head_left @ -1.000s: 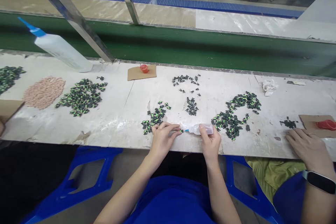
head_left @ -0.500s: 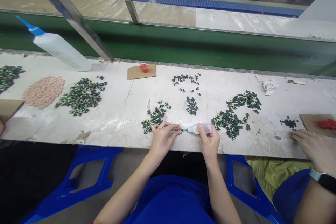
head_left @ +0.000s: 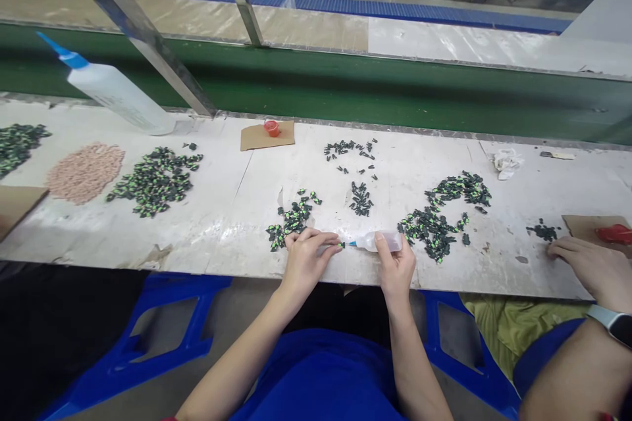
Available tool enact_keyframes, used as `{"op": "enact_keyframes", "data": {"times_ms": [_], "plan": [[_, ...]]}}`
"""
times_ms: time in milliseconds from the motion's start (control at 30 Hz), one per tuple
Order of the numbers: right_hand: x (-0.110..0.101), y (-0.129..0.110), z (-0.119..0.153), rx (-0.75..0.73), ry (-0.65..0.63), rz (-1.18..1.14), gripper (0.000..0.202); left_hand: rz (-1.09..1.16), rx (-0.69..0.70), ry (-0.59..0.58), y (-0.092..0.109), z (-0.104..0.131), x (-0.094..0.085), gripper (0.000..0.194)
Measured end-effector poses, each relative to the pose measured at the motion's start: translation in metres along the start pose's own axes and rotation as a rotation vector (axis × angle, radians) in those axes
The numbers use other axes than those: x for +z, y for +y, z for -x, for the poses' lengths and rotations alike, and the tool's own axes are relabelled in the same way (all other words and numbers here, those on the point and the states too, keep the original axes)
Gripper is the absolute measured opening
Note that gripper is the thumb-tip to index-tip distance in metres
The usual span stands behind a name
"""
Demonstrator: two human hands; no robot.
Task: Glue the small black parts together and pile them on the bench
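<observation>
My left hand pinches a small black-and-green part between thumb and fingertips, low over the front of the table. In my right hand lies a small clear squeeze bottle, tipped sideways with its blue nozzle pointing left. A thin tip on the nozzle reaches close to the pinched part; whether they touch I cannot tell. Beside my left hand is a pile of black-and-green parts. A bigger pile of similar parts spreads to the right of the bottle. Small black pieces lie ahead, between the hands.
A large white bottle with a blue nozzle leans at the back left, near pinkish pieces and another dark-green pile. A red cup sits on cardboard. At the right, a co-worker's hand rests near black bits.
The squeeze bottle has shifted slightly to the right, its tip drawn back a little from the part. My left hand looks unmoved. A co-worker's hand at the far left edge has gone from view.
</observation>
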State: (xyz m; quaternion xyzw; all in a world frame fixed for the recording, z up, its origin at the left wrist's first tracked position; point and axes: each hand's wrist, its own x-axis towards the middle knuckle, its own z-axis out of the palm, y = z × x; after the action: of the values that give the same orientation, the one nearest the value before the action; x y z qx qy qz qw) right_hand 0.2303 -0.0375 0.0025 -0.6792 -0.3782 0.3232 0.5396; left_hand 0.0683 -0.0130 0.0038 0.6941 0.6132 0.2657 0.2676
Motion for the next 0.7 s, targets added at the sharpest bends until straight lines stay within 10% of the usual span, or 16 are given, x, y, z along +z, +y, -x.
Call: {"op": "enact_keyframes", "data": {"times_ms": [700], "plan": [[-0.007, 0.0, -0.005, 0.015, 0.176, -0.193, 0.039, 0.011, 0.036, -0.115, 0.007, -0.016, -0.015, 0.008]]}}
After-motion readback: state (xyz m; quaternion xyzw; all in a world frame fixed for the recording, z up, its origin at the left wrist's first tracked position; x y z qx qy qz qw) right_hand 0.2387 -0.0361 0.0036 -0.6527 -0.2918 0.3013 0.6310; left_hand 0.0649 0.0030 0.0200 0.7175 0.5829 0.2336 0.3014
